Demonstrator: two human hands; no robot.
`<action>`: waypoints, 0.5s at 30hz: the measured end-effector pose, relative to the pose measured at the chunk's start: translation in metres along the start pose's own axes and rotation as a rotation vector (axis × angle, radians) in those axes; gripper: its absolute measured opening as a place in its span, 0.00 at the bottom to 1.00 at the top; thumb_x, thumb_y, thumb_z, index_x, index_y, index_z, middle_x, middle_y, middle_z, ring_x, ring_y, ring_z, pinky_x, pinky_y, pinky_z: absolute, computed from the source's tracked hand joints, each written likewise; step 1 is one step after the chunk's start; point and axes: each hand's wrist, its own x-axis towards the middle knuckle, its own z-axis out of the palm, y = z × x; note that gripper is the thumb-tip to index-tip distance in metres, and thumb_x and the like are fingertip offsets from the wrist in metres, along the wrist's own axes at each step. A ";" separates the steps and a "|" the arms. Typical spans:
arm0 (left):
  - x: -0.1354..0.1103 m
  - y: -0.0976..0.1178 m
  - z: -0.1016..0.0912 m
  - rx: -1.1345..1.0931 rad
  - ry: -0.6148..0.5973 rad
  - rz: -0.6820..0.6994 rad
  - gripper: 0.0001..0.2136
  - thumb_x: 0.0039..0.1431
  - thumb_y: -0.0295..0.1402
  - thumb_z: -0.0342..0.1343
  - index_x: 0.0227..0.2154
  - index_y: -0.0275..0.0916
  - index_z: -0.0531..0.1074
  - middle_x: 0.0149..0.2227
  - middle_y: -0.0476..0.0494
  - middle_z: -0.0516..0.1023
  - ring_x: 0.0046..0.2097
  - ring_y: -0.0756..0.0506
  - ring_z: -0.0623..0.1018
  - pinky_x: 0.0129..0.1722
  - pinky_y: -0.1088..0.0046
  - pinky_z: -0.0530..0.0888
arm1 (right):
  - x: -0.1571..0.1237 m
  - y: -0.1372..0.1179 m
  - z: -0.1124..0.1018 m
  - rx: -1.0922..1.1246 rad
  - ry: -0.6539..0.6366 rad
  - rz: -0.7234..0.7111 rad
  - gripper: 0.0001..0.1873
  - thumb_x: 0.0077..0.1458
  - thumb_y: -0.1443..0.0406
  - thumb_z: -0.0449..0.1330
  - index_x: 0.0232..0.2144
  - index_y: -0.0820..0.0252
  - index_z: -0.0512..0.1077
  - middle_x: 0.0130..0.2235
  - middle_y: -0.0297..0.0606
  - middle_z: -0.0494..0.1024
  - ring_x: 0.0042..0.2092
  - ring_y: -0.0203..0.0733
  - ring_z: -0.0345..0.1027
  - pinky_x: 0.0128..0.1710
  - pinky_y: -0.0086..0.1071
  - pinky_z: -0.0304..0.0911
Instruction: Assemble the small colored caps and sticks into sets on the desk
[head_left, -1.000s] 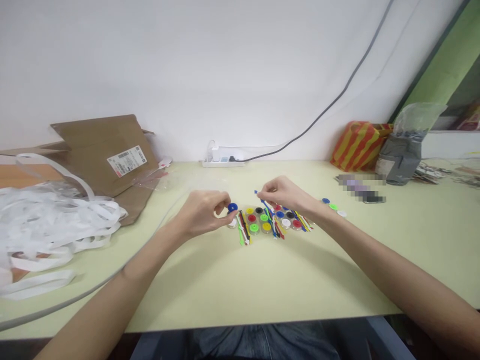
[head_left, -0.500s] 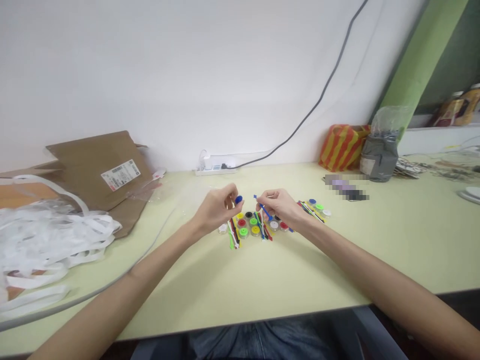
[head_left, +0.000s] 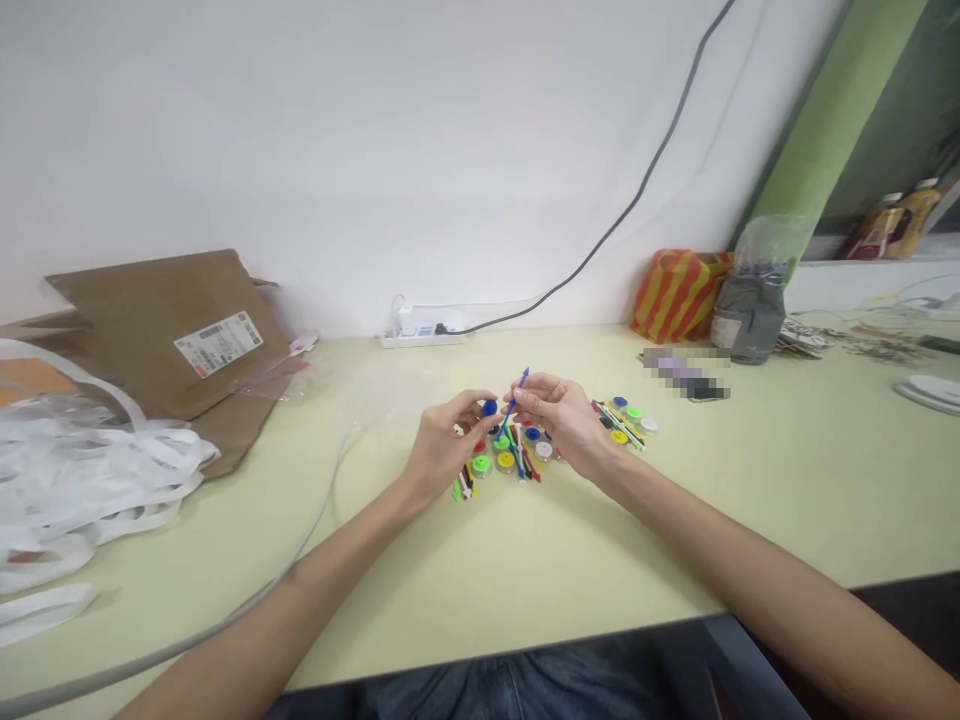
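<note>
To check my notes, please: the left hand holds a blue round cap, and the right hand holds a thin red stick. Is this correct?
Not quite: the head view shows that the stick in the right hand is blue, not red. The left hand does hold the blue round cap.

From my remote station I'm looking at a smooth white painted wall point(head_left: 300, 150) rising behind a long pale yellow-green desk point(head_left: 817, 490). A thin dark grey cable point(head_left: 637, 195) runs down the wall to a white power strip point(head_left: 420, 340) at the desk's back edge. To the right I see a bright green painted pillar point(head_left: 829, 130) beside a white ledge point(head_left: 855, 285). The light looks soft and even.
</note>
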 end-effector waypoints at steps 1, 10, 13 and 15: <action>0.000 0.000 0.000 -0.006 -0.001 -0.001 0.13 0.61 0.43 0.59 0.43 0.40 0.75 0.29 0.49 0.77 0.28 0.50 0.77 0.30 0.75 0.76 | -0.001 0.000 0.001 -0.004 0.008 -0.004 0.20 0.43 0.55 0.74 0.33 0.62 0.76 0.36 0.40 0.80 0.35 0.37 0.74 0.37 0.30 0.67; -0.002 0.001 -0.002 -0.020 -0.035 0.022 0.12 0.59 0.38 0.60 0.44 0.39 0.77 0.33 0.46 0.82 0.33 0.47 0.81 0.37 0.71 0.80 | -0.003 0.008 0.004 -0.088 0.009 0.005 0.20 0.43 0.52 0.73 0.30 0.61 0.76 0.29 0.36 0.78 0.31 0.35 0.71 0.34 0.29 0.63; -0.003 0.000 0.000 -0.074 -0.047 -0.011 0.13 0.60 0.38 0.60 0.45 0.39 0.77 0.35 0.45 0.83 0.36 0.45 0.83 0.36 0.71 0.81 | -0.003 0.010 0.004 -0.071 0.024 0.003 0.22 0.40 0.53 0.75 0.31 0.60 0.75 0.28 0.34 0.78 0.28 0.34 0.69 0.32 0.29 0.61; -0.004 -0.001 0.001 -0.094 -0.051 -0.018 0.13 0.60 0.39 0.61 0.45 0.39 0.77 0.35 0.45 0.83 0.37 0.44 0.83 0.36 0.70 0.81 | -0.003 0.010 0.004 -0.055 0.039 0.005 0.24 0.38 0.53 0.76 0.33 0.59 0.74 0.27 0.33 0.78 0.27 0.33 0.67 0.30 0.28 0.60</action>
